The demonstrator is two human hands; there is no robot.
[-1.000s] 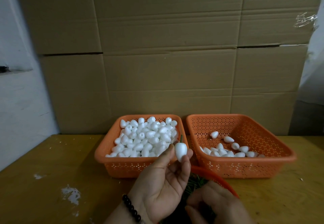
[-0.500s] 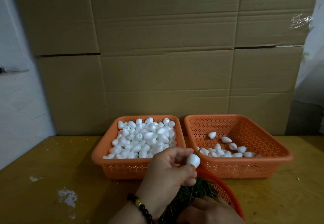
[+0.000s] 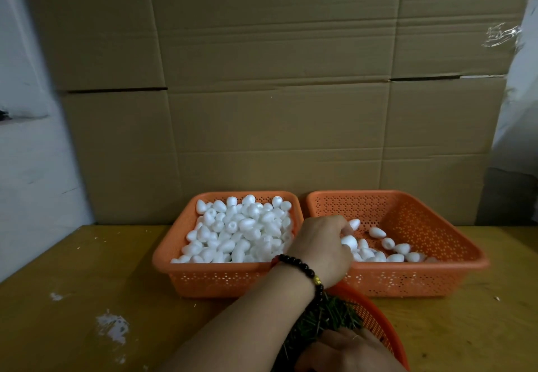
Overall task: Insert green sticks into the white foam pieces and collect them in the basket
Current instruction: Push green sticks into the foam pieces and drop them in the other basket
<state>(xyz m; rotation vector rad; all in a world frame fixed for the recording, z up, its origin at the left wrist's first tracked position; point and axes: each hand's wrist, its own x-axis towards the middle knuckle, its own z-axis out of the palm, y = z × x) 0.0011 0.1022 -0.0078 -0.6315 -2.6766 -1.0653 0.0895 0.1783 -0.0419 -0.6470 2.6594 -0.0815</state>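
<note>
My left hand [image 3: 320, 243] reaches over the near left corner of the right orange basket [image 3: 454, 235], with a white foam piece [image 3: 348, 242] at its fingertips. Several foam pieces [image 3: 393, 253] lie along that basket's front. Beside it, the left orange basket [image 3: 163, 258] is piled with plain white foam pieces [image 3: 241, 232]. My right hand [image 3: 343, 351] rests at the bottom edge on the green sticks [image 3: 334, 316] in a round orange basket [image 3: 378, 319]; its fingers are mostly hidden.
The baskets stand on a worn yellow wooden table [image 3: 87, 284] with white paint spots [image 3: 112, 325]. Large cardboard boxes [image 3: 276, 95] form a wall right behind the baskets. A white wall [image 3: 26, 168] is at the left.
My left hand has carried the foam piece forward and right, from in front of the left basket to over the right basket. The right hand stays in the green sticks.
</note>
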